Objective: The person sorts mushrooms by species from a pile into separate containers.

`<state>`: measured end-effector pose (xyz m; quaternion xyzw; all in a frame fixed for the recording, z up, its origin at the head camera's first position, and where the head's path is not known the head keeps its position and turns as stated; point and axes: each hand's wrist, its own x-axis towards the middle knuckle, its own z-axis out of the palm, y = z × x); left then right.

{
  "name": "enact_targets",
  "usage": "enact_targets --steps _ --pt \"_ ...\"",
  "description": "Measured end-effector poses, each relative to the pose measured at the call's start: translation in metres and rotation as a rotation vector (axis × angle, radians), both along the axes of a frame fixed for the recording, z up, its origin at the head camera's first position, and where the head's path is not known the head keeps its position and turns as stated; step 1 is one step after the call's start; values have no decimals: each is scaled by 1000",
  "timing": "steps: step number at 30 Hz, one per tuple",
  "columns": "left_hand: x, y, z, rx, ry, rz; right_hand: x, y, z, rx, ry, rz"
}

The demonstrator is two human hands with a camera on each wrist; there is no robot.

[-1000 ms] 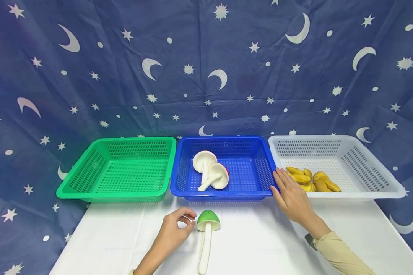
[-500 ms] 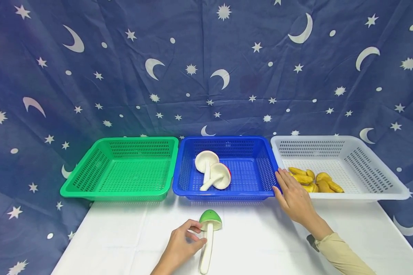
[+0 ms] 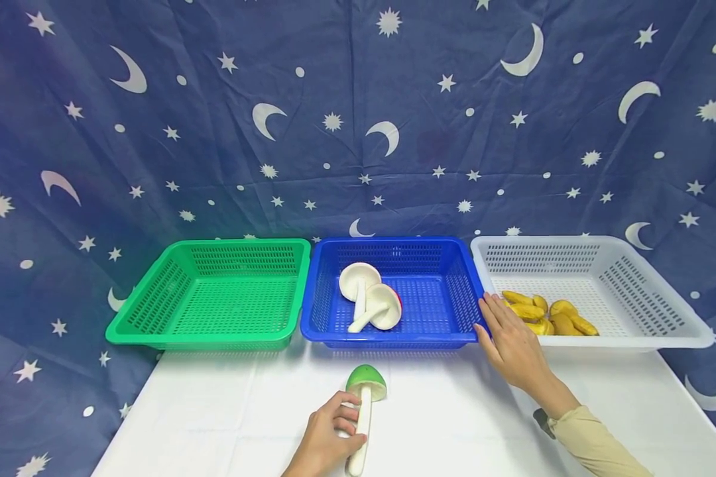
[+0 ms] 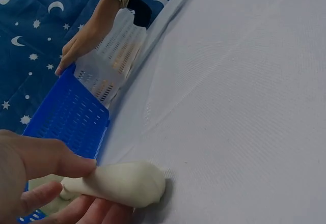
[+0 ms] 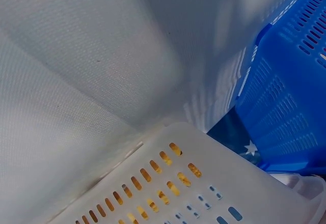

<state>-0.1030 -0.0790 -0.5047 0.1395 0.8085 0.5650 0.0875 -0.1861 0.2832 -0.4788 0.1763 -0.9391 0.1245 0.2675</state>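
Observation:
A green-capped toy mushroom (image 3: 366, 380) lies on the white cloth, its long pale stem (image 4: 133, 183) pointing toward me. My left hand (image 3: 328, 434) pinches that stem, thumb on one side and fingers on the other. Part of the cap is behind the fingers in the left wrist view. My right hand (image 3: 510, 348) rests with straight fingers where the rims of the blue basket (image 3: 388, 336) and the white basket (image 3: 626, 342) meet. Two more toy mushrooms (image 3: 384, 306), pale undersides showing, lie in the blue basket.
To the left stands a green basket (image 3: 203, 338), beside the blue one. Several yellow-brown pieces (image 3: 563, 318) lie in the white basket's near left part. Behind the row hangs a blue curtain (image 3: 310, 132) with moons and stars.
My left hand has moved right from beside the mushroom and now pinches its stem. My right hand stays on the basket rims. The view has shifted slightly.

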Motion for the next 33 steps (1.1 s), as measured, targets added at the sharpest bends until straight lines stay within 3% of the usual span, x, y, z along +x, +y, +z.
enact_targets --steps 14,24,33 --pt "5 -4 16 -41 31 31 1 -1 0 -8 8 -1" --pt "6 -11 35 -19 32 35 1 -1 0 -12 7 1" --pt "4 -16 59 -8 35 100 1 -1 0 -11 10 0"
